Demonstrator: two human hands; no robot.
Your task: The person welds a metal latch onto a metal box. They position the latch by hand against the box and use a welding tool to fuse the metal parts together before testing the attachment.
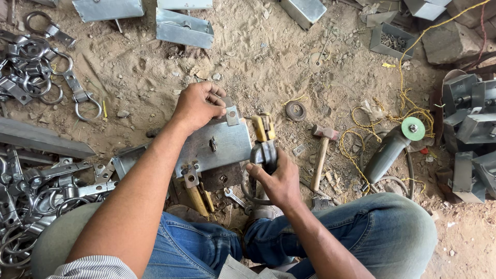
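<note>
Below, I am looking down on a person sitting on sandy ground in a metal workshop, knees in blue jeans at the bottom of the view. My left hand (197, 106) is pressing down on the upper edge of a folded galvanised sheet-metal box (214, 147), its grip clenched over the rim beside a small riveted hinge tab (232, 115). My right hand (274, 178) is grasping the dark handle of a welding electrode holder (263, 142), whose yellow-brass jaws are pointing up and away from me, just beside the box's right end.

The box is lying between the two hands, its long axis running left to right and tilting slightly upward toward the right. From the right grip the box is sitting immediately to the left, with the holder's tip nearest its upper right corner, close to the tab. The left hand is the one already on the box; the right is reaching it only through the tool. Whether the jaws are touching the metal, I cannot tell.

Off to the right, a small hammer (323, 150) with a wooden handle is lying on the ground, and farther right an angle grinder (392, 147) with a green disc. A heap of steel rings and latches (36, 72) is lying at the left, and more folded boxes (183, 27) are lying along the top.
</note>
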